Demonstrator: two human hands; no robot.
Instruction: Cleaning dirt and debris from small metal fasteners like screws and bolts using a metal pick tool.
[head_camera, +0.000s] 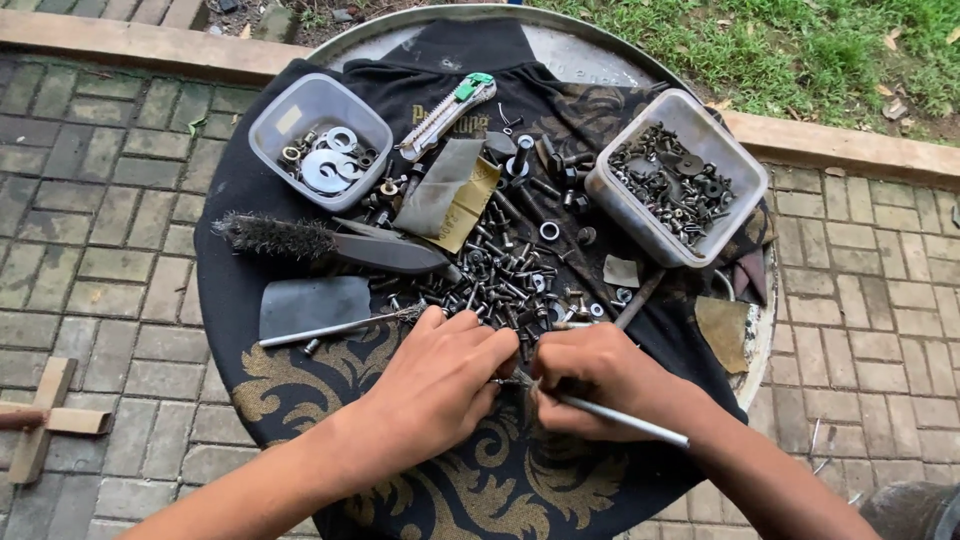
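Note:
My right hand (600, 385) grips a thin metal-handled brush (620, 420), its tip pointing left toward my other hand. My left hand (440, 380) is curled over something small where the brush tip meets it; what it holds is hidden by the fingers. Both hands rest at the near edge of a pile of bolts, nuts and screws (505, 275) spread on a black cloth with gold patterns (300, 385), which covers a round metal table (765, 330).
A clear tub of washers (320, 140) stands at the back left and a tub of dark nuts and bolts (680, 180) at the back right. A wire brush (320, 243), utility knife (448, 113), sandpaper pieces (447, 193), a metal scraper (312, 305) and a second thin brush (335, 328) lie on the cloth. Brick paving surrounds the table.

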